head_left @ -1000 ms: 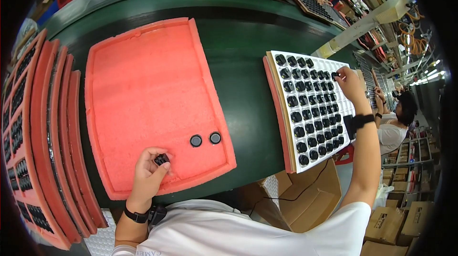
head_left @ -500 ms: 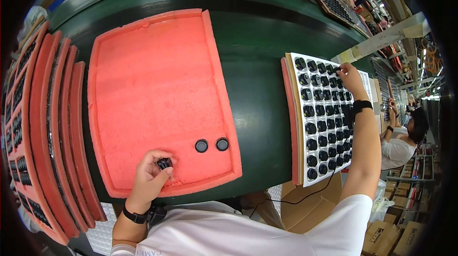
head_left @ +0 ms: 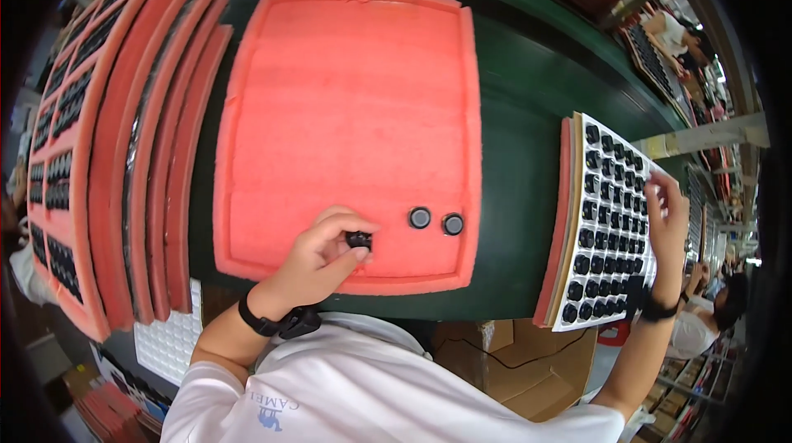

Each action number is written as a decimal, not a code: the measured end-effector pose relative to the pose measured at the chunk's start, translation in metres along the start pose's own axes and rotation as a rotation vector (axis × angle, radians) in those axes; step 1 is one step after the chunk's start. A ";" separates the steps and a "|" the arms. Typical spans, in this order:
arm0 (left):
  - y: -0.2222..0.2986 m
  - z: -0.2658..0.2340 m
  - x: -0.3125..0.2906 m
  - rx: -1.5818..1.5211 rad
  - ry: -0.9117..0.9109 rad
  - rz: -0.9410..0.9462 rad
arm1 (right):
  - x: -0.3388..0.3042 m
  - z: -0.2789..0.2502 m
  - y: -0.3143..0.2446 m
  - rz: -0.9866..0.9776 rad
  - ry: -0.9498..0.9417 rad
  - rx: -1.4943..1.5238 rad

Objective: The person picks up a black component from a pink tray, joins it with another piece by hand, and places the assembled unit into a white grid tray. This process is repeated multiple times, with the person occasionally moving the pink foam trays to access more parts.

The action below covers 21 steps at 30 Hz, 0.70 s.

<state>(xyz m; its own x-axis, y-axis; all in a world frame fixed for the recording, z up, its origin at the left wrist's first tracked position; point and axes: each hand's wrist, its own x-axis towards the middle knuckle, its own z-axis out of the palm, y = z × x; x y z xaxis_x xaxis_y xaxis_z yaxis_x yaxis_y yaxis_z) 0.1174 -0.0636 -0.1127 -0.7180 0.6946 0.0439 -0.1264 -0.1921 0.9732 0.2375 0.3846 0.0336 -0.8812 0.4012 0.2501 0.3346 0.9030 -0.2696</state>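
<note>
From the head camera, the left hand (head_left: 323, 255) rests on the near edge of a large pink foam tray (head_left: 346, 96) lying on the dark green table (head_left: 520, 146). Its thumb and fingers are pinched closed around a small black round part (head_left: 358, 239), which sits low against the foam surface near the tray's front rim. Just to the right of it, 2 more small black round pieces (head_left: 435, 221) lie on the foam side by side, near each other but apart from the hand. A black band circles the left wrist.

The right hand (head_left: 667, 216) reaches out to the white grid tray (head_left: 615, 228) at the right side of the table, which is filled with rows of black round parts and rests on a stack of pink foam. The fingers are spread loosely over the far right part of the grid, touching it; whether they have hold of a part I cannot tell. A black band sits on that wrist too.

At the left, several pink foam trays (head_left: 124, 154) stand on edge in a row, some showing dark parts. Cardboard boxes (head_left: 511, 369) sit below the table's front edge.
</note>
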 end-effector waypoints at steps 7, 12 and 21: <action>0.006 0.003 -0.015 -0.186 0.001 -0.012 | -0.101 0.024 -0.162 -0.355 -0.294 0.325; 0.011 0.014 -0.023 -0.151 -0.076 -0.004 | -0.123 0.099 -0.213 -0.388 -0.378 0.684; 0.008 0.012 -0.037 -0.118 -0.027 -0.028 | -0.135 0.157 -0.246 -0.187 -0.279 1.004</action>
<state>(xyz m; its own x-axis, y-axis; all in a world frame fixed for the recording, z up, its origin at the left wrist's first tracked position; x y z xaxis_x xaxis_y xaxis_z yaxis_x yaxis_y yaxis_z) 0.1512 -0.0825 -0.1036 -0.6949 0.7187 0.0249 -0.2266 -0.2518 0.9409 0.2220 0.0839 -0.0795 -0.9783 0.1047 0.1787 -0.1312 0.3541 -0.9260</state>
